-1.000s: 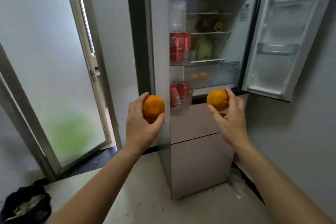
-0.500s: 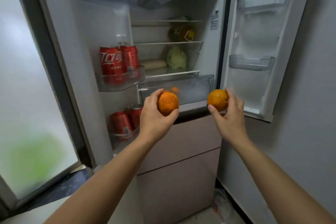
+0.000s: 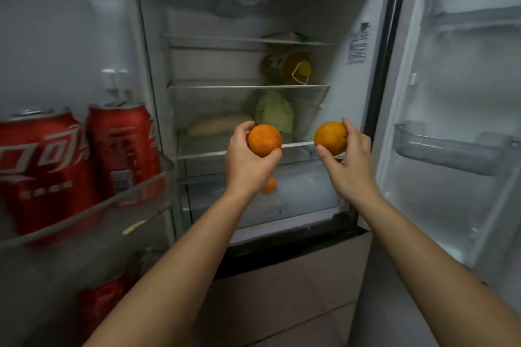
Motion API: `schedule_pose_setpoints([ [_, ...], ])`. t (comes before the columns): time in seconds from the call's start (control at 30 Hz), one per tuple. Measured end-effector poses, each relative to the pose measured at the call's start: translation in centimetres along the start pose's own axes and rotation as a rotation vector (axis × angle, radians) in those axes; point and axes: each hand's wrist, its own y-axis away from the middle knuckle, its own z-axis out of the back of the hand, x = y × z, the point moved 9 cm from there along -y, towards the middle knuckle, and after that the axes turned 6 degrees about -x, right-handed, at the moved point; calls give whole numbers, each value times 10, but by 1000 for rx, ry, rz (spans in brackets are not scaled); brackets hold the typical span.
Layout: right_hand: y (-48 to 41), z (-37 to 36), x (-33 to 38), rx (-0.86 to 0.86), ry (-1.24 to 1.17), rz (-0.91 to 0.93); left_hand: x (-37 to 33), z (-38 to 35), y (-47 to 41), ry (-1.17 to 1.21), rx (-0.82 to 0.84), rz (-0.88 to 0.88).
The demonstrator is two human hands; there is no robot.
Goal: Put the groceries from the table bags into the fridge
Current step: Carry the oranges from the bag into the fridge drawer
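Two oranges held: left grip (image 3: 245, 162) curls round left orange (image 3: 264, 140), right grip (image 3: 351, 167) pinches right orange (image 3: 330, 138), both before fridge shelf (image 3: 203, 153). One third orange (image 3: 270, 186) in drawer (image 3: 310, 194) under left grip. Two red cans (image 3: 124, 149) far left.

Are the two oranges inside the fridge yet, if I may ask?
Not yet: the left hand grips the left orange, the right hand the right orange.

The leftmost cola can (image 3: 42, 166) is cut off by the frame edge. A lower can (image 3: 101, 301) is blurred, half behind the left forearm (image 3: 174, 270). The left hand (image 3: 245, 169) partly hides a small orange (image 3: 270, 186) in the crisper drawer (image 3: 304, 194). The sticker (image 3: 358, 45) print is unreadable.
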Motion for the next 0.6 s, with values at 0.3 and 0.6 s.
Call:
schedule_pose_setpoints([
  [0.3,-98,-112,-56,273,-2,-6,67,-44,-77,-292,30,102],
  [0.6,-111,-241,-117,1005,340,128,148,-100,-108,-757,539,345],
])
